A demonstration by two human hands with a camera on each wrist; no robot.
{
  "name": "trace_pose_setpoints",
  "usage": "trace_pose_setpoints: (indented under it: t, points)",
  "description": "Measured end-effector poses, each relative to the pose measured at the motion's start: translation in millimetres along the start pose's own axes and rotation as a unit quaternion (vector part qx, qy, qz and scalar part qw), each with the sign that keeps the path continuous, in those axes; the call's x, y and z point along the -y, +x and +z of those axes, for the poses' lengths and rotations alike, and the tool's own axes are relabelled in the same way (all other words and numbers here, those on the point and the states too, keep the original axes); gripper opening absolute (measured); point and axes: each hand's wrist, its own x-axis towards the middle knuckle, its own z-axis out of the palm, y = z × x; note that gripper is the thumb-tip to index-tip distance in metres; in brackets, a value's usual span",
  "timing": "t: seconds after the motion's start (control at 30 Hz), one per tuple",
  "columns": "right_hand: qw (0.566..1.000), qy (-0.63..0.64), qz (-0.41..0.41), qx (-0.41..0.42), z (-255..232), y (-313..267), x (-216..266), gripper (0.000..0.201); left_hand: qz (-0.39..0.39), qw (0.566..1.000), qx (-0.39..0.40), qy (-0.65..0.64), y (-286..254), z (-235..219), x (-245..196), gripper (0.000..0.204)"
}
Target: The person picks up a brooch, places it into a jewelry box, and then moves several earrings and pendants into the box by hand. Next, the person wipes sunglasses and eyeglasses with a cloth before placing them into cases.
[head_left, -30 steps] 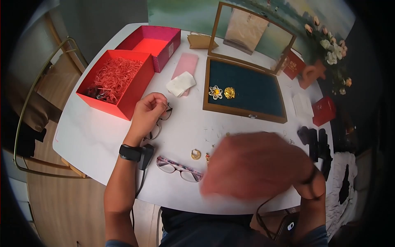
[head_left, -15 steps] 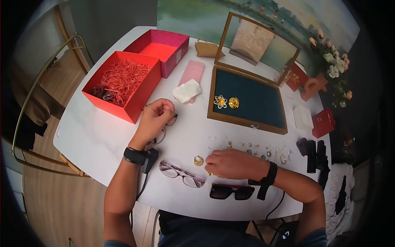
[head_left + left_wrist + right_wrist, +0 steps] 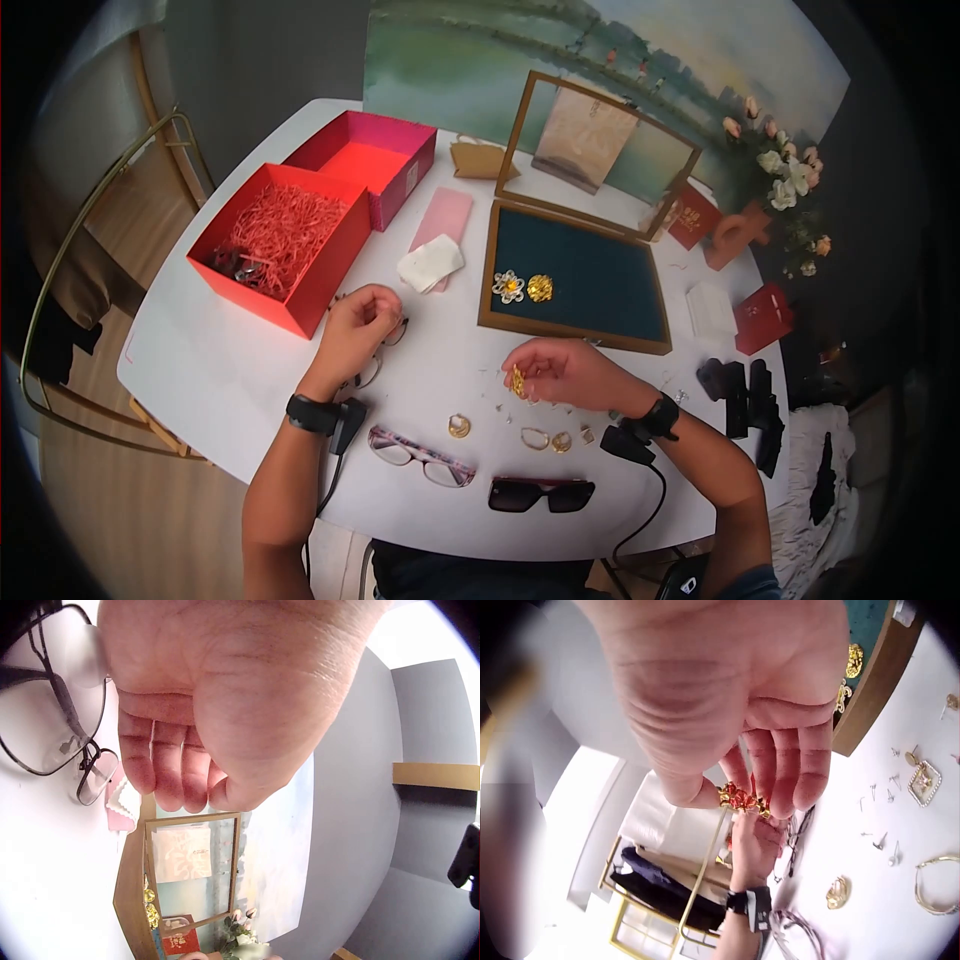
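My right hand [image 3: 575, 375] pinches a gold ornament [image 3: 517, 380] over the table, in front of the dark-lined case [image 3: 585, 265]. In the right wrist view the ornament [image 3: 742, 799] shows gold with red parts between thumb and fingers. A silver flower brooch [image 3: 508, 287] and a gold brooch [image 3: 540, 289] lie on the case's lining. Loosely curled, my left hand [image 3: 352, 335] rests beside thin-framed glasses [image 3: 370, 372]; the left wrist view shows no object in its fingers. A gold hoop earring [image 3: 459, 426] lies between the hands, nearer the front edge.
Patterned glasses [image 3: 420, 458] and sunglasses [image 3: 541, 495] lie at the front. On the left stands a red box [image 3: 335, 262] of shredded paper; a white cloth [image 3: 431, 263] lies on a pink packet. Small jewellery is scattered near my right hand. The case's glass lid [image 3: 515, 130] stands raised.
My right hand has lifted from the tabletop beside the hoop earring and moved toward the case, now with the gold ornament in its fingers. My left hand keeps its place by the glasses.
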Motion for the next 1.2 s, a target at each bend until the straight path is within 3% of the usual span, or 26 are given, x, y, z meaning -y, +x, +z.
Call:
trace_pose_setpoints:
  t: [0.07, 0.23, 0.43, 0.5, 0.53, 0.6, 0.83, 1.2]
  points:
    - [0.986, 0.163, 0.034, -0.003, -16, 1, -3, 0.022, 0.018, 1.000, -0.007, 0.005, -2, 2, 0, 0.005]
    - [0.975, 0.195, 0.084, -0.070, -41, 3, -5, 0.021, 0.013, 1.000, -0.012, 0.003, 2, -1, 0, 0.005]
    - [0.968, 0.118, 0.094, -0.199, -93, 8, -21, 0.021, 0.010, 1.000, -0.017, 0.006, 1, 1, -2, 0.005]
    - [0.963, -0.082, 0.109, -0.234, -109, 13, -38, 0.023, -0.005, 1.000, -0.020, 0.000, -1, 1, -1, 0.005]
    - [0.963, -0.078, 0.112, -0.233, -110, 13, -43, 0.023, -0.001, 1.000, -0.018, 0.001, -1, 0, -1, 0.005]
    - [0.902, -0.354, 0.066, -0.236, -114, 16, -48, 0.026, 0.005, 1.000, -0.017, 0.002, 0, 1, 0, 0.005]
    - [0.876, -0.444, 0.075, -0.170, -108, 29, -59, 0.029, 0.006, 1.000, -0.012, 0.004, 0, -1, 4, 0.005]
    - [0.894, -0.424, 0.044, -0.137, -120, 24, -75, 0.024, 0.000, 1.000, -0.012, 0.000, 0, 1, 2, 0.007]
